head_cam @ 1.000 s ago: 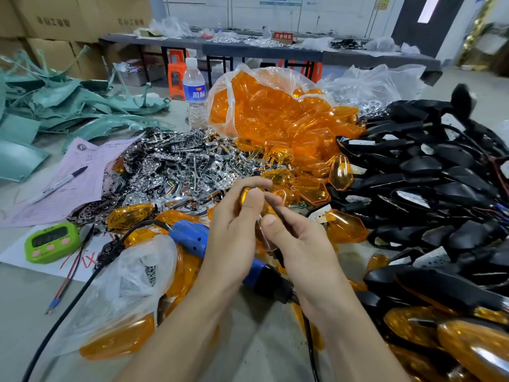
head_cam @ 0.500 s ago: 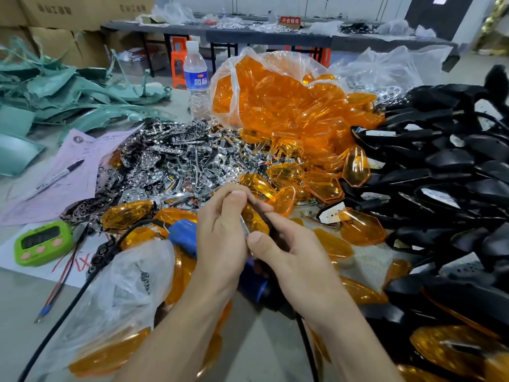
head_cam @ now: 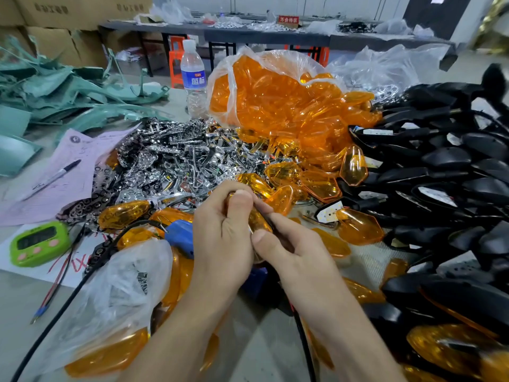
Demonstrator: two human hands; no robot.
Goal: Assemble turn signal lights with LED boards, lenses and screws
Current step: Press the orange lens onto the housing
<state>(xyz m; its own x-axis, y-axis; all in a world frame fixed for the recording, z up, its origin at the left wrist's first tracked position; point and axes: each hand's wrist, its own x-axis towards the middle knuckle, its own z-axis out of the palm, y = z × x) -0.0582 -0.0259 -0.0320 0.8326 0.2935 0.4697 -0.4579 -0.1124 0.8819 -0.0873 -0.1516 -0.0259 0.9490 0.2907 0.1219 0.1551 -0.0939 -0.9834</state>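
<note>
Between both hands [head_cam: 225, 238] [head_cam: 292, 249], amber lens [head_cam: 257, 220] runs lengthwise, pointing away.

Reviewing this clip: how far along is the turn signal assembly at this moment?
Done: some amber-lensed units lie at the lower right. In hand: left hand and right hand grip one amber lens piece. Left: a bag of lenses, chrome reflectors and a pile of black housings.
</note>
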